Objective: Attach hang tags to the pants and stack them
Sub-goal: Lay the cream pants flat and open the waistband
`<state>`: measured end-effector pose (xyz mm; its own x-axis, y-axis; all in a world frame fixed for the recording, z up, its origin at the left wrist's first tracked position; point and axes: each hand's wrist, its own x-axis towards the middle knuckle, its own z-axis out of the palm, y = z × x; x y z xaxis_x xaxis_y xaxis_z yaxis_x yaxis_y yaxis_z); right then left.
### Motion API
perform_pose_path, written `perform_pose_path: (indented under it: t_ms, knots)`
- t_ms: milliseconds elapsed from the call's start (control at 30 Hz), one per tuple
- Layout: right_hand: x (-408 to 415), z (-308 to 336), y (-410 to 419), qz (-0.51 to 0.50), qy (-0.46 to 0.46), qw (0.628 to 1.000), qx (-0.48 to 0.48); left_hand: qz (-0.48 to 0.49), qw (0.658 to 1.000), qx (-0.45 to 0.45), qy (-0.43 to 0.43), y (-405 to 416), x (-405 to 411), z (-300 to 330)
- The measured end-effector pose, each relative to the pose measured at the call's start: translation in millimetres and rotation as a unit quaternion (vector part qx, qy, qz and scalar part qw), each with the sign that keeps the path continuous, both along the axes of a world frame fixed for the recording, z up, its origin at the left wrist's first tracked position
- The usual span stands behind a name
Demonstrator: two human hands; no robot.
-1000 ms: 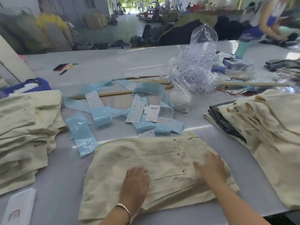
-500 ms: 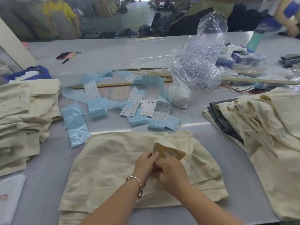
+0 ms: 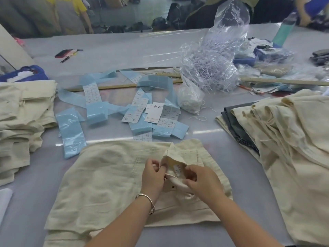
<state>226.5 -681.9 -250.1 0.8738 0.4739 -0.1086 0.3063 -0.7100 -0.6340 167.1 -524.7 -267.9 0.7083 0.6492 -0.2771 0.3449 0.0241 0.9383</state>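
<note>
A folded pair of cream pants [image 3: 106,179] lies on the grey table right in front of me. Its waistband [image 3: 175,157] is turned back, showing the inner lining and a small sewn label. My left hand [image 3: 153,173] pinches the turned-back edge from the left. My right hand [image 3: 201,180] grips the same fold from the right, thumb on the fabric. White hang tags [image 3: 153,113] and blue sticker strips [image 3: 71,132] lie scattered just beyond the pants.
A stack of folded cream pants [image 3: 23,122] stands at the left, a looser pile [image 3: 284,143] with a grey pair at the right. A clear bag of plastic tag fasteners [image 3: 213,68] and a small white bag [image 3: 190,97] sit behind. People stand beyond the table.
Both hands left the flat pants, came together at the waistband and folded it back. Since half a second ago the fold has opened wider and the label shows.
</note>
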Motion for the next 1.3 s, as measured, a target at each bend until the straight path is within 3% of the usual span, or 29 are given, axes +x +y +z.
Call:
perform_pose_path:
  t_ms: [167,267,433,567,700,767,1033,1300]
  knots:
    - [3,-8,6,0.023,-0.052,0.998,-0.014,-0.037,0.992,0.120,0.007,-2,-10,-12]
    - [5,-13,9,0.043,-0.086,0.995,-0.026,-0.081,0.987,0.140,0.011,-4,-13,-15]
    - [14,-24,17,0.083,-0.136,0.984,-0.076,-0.034,0.992,0.117,0.014,-10,-14,-20]
    - [17,-30,16,0.097,-0.184,0.977,-0.054,0.018,0.984,0.174,0.027,-15,-8,-19]
    - [17,-31,6,0.119,-0.266,0.947,0.136,0.044,0.996,0.071,0.007,-18,-5,-11]
    - [21,-34,-1,0.143,-0.254,0.936,0.196,0.048,0.999,-0.013,-0.007,-17,-3,-4]
    - [26,-36,-8,0.180,-0.251,0.917,0.254,-0.067,0.991,-0.105,0.054,-13,-5,8]
    - [20,-17,1,0.163,-0.236,0.902,0.322,-0.054,0.958,-0.274,-0.068,-13,-21,18]
